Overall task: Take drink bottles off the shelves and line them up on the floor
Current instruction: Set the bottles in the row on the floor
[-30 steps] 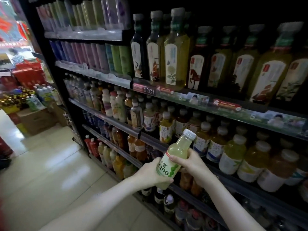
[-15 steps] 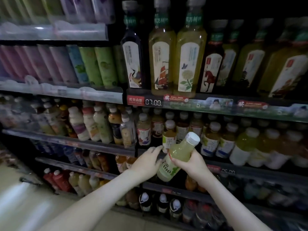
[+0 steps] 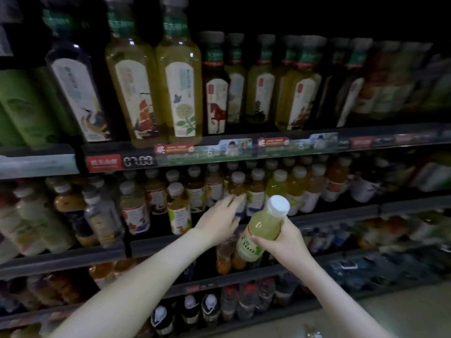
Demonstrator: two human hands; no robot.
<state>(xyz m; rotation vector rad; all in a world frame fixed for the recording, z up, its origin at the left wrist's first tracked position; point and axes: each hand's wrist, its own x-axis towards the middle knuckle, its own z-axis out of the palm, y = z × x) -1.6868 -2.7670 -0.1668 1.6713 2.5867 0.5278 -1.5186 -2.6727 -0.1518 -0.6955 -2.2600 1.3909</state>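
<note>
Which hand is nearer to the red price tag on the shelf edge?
Left. The left hand is open, below and right of the red price tag; the right hand is farther right and lower, holding the juice bottle.

"07.00" price tag (image 3: 138,161); "100" bottle (image 3: 264,228)

A shop's drinks aisle: dark tiered shelves (image 3: 336,213) are packed with rows of matching tea bottles (image 3: 179,76) and smaller juice bottles (image 3: 278,189), labels facing out. The shelf edge carries a red price tag (image 3: 103,163), a digital price display (image 3: 139,161) reading "07.00" and printed promotional strips (image 3: 214,150)
</note>
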